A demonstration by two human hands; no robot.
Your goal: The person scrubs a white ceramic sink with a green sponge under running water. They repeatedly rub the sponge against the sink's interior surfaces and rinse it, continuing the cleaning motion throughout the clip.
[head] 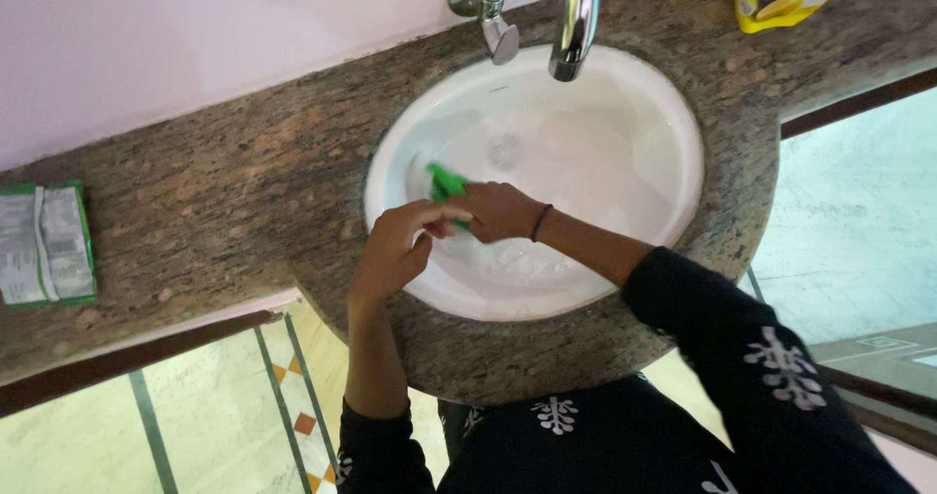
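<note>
— Where is the green scrub pad [445,183] now?

— It is inside the white basin [644,177], on the left part of the bowl, a little below the drain. Only a small piece of it shows, because the right hand [500,211] covers the rest.

— So which hand has it?

— The right hand. Its fingers are closed around the pad, and the pad sticks out from the fingertips toward the upper left, so its long side runs along that diagonal, toward the basin wall.

— And the left hand [395,250]?

— It is just beside the right one, touching it near the knuckles. Its fingers are curled together, thumb against them; I cannot tell if it pinches something. It is over the near rim, so the right hand is nearer to the pad.

— Anything above?

— The tap [576,16] hangs over the far side, well apart from both hands. The stone surface [244,191] goes around the basin.
</note>
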